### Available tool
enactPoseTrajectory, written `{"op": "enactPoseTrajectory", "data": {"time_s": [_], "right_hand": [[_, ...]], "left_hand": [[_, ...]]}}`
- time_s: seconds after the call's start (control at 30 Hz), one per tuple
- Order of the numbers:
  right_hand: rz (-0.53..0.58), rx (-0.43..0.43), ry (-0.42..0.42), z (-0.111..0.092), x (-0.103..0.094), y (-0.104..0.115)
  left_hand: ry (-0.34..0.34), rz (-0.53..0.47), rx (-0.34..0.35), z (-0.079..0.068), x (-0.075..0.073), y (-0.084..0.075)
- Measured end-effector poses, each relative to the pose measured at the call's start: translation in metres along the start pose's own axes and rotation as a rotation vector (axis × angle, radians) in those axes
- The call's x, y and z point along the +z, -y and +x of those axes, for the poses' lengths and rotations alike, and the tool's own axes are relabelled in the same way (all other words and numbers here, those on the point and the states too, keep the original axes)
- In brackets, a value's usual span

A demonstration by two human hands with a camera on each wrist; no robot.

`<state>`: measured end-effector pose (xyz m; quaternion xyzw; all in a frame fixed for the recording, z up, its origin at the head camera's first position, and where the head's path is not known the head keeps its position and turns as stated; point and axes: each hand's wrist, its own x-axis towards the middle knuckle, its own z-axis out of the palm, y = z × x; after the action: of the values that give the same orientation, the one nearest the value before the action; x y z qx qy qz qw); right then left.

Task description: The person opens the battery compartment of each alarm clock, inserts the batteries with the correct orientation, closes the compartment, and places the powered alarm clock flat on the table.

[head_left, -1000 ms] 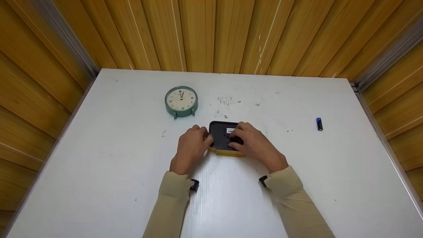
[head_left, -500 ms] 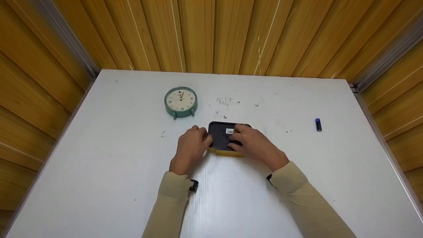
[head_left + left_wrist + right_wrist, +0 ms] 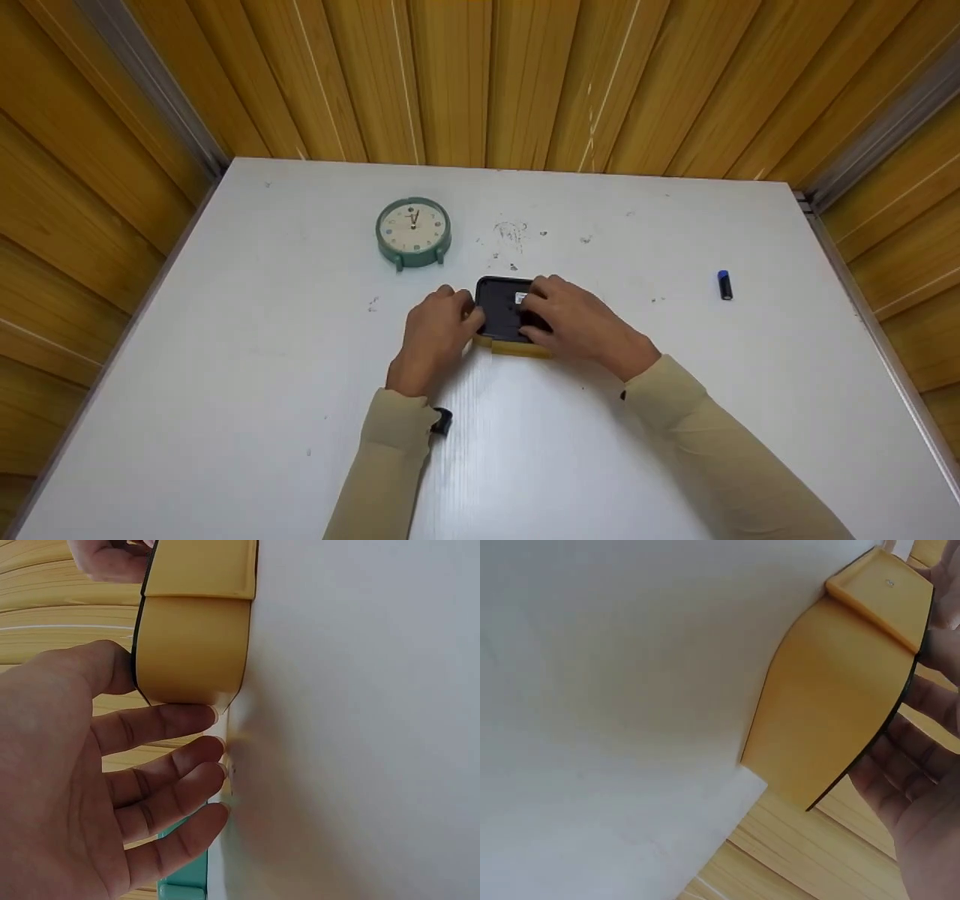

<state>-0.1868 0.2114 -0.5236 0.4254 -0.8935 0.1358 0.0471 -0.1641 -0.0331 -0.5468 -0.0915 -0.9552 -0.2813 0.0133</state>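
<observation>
A rectangular yellow case with a black back point(image 3: 498, 311) lies back up on the white table, a white label partly showing on it. At its left end, my left hand point(image 3: 436, 330) pinches the case, thumb at the black edge and index finger against the yellow side point(image 3: 193, 649); the other fingers extend beside it. Over the right half of the back, my right hand point(image 3: 577, 319) rests with bent thumb and fingers. It covers the right end and part of the label. Whether those fingertips pinch some small part is hidden. The yellow side point(image 3: 832, 682) also shows in the right wrist view.
A green round clock point(image 3: 413, 231) lies face up behind and left of the case. Far to the right is a black battery with a blue end point(image 3: 724, 286). Wood-look panels point(image 3: 450, 82) enclose the white table point(image 3: 247, 360) at the back and sides.
My right forearm has swung outward to the right, its elbow end moving away. My right fingers have shifted slightly over the black back, now covering more of the label. The left hand stays put.
</observation>
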Motion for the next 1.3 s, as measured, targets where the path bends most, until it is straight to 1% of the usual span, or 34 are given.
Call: {"op": "enactPoseTrajectory", "data": {"time_s": [0.1,0.2,0.27,0.43,0.8,1.03,1.13,1.3], "right_hand": [[-0.014,0.017,0.054,0.003,-0.002,-0.002],[-0.04,0.005,0.104,0.007,-0.004,-0.005],[-0.047,-0.003,0.122,0.008,-0.004,-0.008],[-0.056,-0.024,0.122,0.01,-0.005,-0.016],[-0.087,-0.063,0.142,0.013,-0.005,-0.017],[-0.095,-0.091,0.101,0.01,-0.004,-0.018],[-0.089,-0.094,0.094,0.01,-0.005,-0.017],[-0.067,-0.077,0.112,0.009,-0.005,-0.015]], "left_hand": [[0.008,0.002,-0.008,0.0,0.0,0.0],[0.014,0.002,-0.022,0.0,0.0,0.0],[0.018,0.003,-0.025,0.001,0.001,0.0],[0.022,0.011,-0.018,0.003,0.002,0.0],[0.009,0.02,-0.012,-0.001,0.002,0.0],[-0.003,0.041,0.008,-0.002,0.002,0.0],[-0.003,0.048,0.018,-0.002,0.002,0.0],[0.01,0.053,0.013,-0.001,0.003,0.0]]}}
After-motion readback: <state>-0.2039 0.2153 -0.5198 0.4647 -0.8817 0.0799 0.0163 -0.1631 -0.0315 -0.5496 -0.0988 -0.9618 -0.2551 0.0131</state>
